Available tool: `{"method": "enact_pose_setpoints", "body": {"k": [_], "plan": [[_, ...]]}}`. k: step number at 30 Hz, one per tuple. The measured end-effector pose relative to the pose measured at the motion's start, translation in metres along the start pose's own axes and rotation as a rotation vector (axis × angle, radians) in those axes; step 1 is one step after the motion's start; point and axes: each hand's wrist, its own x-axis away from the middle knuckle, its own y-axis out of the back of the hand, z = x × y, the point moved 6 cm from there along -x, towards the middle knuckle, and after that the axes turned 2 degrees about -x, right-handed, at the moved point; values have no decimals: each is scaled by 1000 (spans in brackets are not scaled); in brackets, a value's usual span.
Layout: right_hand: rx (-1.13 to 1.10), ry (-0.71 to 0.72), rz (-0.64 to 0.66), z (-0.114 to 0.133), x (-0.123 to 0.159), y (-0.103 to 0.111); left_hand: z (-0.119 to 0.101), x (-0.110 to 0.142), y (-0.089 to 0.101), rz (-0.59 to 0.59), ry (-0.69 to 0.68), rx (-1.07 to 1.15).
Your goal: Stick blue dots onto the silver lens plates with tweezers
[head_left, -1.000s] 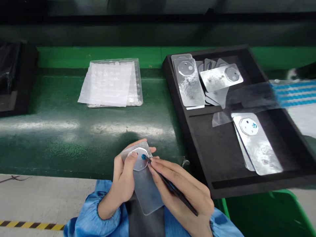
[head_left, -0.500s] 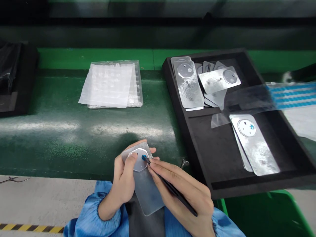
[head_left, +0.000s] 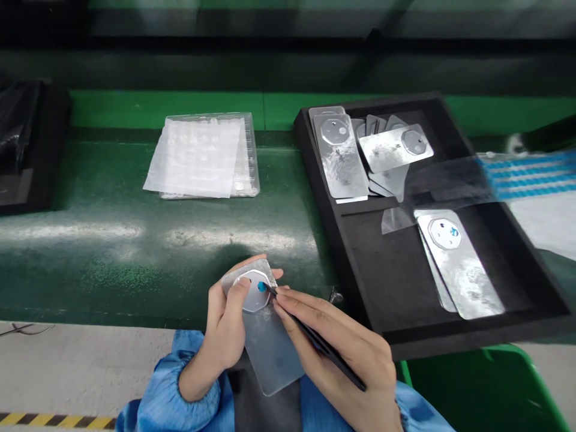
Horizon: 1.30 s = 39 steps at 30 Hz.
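My left hand (head_left: pixel 228 321) grips a phone back panel (head_left: pixel 273 354) by its upper end, thumb laid over the edge of the octagonal camera area. Closed around black tweezers (head_left: pixel 326 348), my right hand (head_left: pixel 346 354) reaches in from the right. The tips of the tweezers are at a small blue sticker (head_left: pixel 261 287) on the camera area; whether they touch it I cannot tell. Two similar silver panels (head_left: pixel 468 273) overlap in the near part of the black tray, the upper one bearing a blue mark.
Several more panels (head_left: pixel 344 165) are piled in the far part of the black tray (head_left: pixel 378 282). A clear plastic tray (head_left: pixel 254 162) under a white sheet (head_left: pixel 193 159) stands on the green bench. Blue-striped film (head_left: pixel 531 174) lies over the tray's right edge. A green bin (head_left: pixel 486 390) is below.
My right hand and the tweezers have shifted slightly right and down, and more of the blue sticker shows. My left hand holds the panel almost still.
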Motion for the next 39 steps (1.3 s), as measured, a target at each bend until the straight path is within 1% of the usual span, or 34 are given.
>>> {"method": "enact_pose_setpoints", "body": {"k": [9, 14, 18, 20, 22, 27, 30, 33, 37, 39], "plan": [[7, 0, 46, 3, 6, 2, 3, -2, -1, 52, 9, 44], [-15, -3, 77, 6, 5, 0, 2, 0, -2, -1, 41, 95], [-35, -7, 94, 6, 3, -3, 1, 1, -4, 27, 24, 91], [-41, -13, 94, 6, 3, -4, 1, 1, -4, 19, 31, 91], [-47, -21, 85, 6, 1, -3, 2, 1, -2, 4, 38, 94], [-59, -14, 5, 5, -4, 2, 1, 0, -3, 69, -21, 91], [-50, -15, -29, 4, -5, 3, 3, -1, -1, 66, -28, 83], [-37, 1, -31, 4, -4, 1, 4, -1, 1, 52, -35, 67], [-6, 23, -24, 4, -1, -3, 4, -1, 0, 71, -40, 57], [4, 36, -17, 4, -1, -4, 3, -1, 0, 64, -39, 57]]}}
